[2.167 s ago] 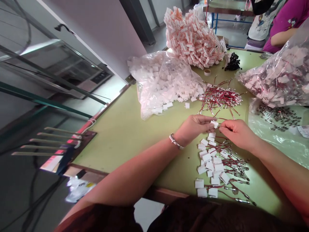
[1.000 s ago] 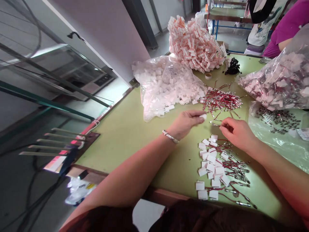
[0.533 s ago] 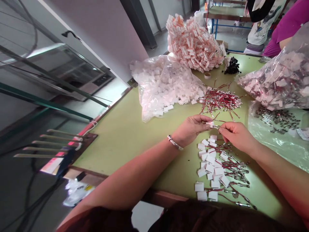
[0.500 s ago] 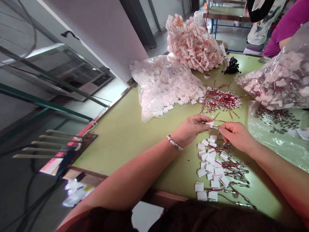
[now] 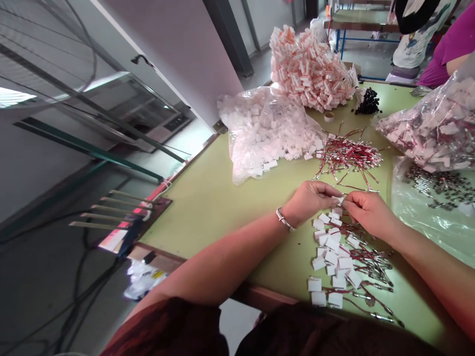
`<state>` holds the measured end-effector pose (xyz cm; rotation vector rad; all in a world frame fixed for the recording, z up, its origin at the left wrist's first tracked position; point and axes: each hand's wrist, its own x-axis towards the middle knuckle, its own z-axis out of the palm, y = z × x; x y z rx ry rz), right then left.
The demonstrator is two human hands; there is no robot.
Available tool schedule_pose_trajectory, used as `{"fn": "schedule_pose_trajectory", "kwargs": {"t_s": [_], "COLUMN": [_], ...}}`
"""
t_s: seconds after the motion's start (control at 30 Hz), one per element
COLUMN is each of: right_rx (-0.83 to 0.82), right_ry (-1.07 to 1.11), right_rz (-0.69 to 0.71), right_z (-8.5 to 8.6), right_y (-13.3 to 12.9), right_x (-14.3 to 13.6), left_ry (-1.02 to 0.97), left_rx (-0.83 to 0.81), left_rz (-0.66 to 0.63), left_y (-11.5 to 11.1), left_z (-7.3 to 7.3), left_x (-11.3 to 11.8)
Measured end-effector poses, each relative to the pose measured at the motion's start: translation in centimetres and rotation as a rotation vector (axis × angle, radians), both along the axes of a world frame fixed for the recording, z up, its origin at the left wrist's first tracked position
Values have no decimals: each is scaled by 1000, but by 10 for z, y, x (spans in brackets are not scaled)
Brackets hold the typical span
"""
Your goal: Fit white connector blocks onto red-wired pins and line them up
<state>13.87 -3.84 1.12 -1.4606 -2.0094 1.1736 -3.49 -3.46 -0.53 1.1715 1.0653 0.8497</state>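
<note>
Lying nearest, finished pieces (image 5: 339, 262) spread over the worktop (image 5: 208, 198). Above them the left hand (image 5: 309, 201) pinches a white housing (image 5: 339, 200), and the right hand (image 5: 367, 212), fingers pressed together, feeds a red lead (too thin to follow) into it. This looks like the seating step; next calls for a straight push. Beyond lie loose leads (image 5: 349, 155), a bag (image 5: 267, 131) of housings and a bundled heap (image 5: 309, 69); nothing blocks the hands.

Left hand (image 5: 309, 200) and right hand (image 5: 365, 211) pinching one white plastic piece (image 5: 339, 200); red wires (image 5: 349, 154), bagged pieces (image 5: 267, 133) on green worktop (image 5: 208, 198).
</note>
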Motion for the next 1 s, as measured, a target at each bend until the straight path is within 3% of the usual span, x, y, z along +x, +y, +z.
{"fn": "schedule_pose_trajectory", "kwargs": {"t_s": [0.1, 0.13, 0.2, 0.23, 0.27, 0.4, 0.47, 0.57, 0.7, 0.83, 1.0], "right_rx": [-46, -50, -61, -67, -61, 174, 319, 457, 492, 396, 375], "right_ry": [42, 36, -2, -21, -37, -169, -307, -515, -661, -565, -320], "right_rz": [30, 79, 227, 293, 326, 124, 62, 121, 181, 84, 82], "right_z": [6, 9, 15, 18, 19, 10, 0, -13, -16, -5, 4], "right_y": [-5, -8, -12, -13, -12, 10, 24, 34, 30, 21, 8], "right_x": [0, 0, 3, 5, 8, 21, 24, 22, 15, 16, 13], "left_ry": [255, 414, 838, 1039, 1192, 1393, 1373, 1258, 810, 178, -24], "left_rx": [210, 307, 476, 475, 430, 434, 477, 501, 369, 109, 51], "left_rz": [-110, -52, 279, 386, 396, 295, 275, 306, 318, 82, -72], "left_y": [11, 16, 28, 34, 39, 53, 55, 52, 39, 23, 11], "left_z": [13, 17, 20, 19, 15, -4, -9, -6, 2, 1, -4], "left_x": [-23, -36, -66, -81, -94, -121, -121, -110, -84, -49, -24]}}
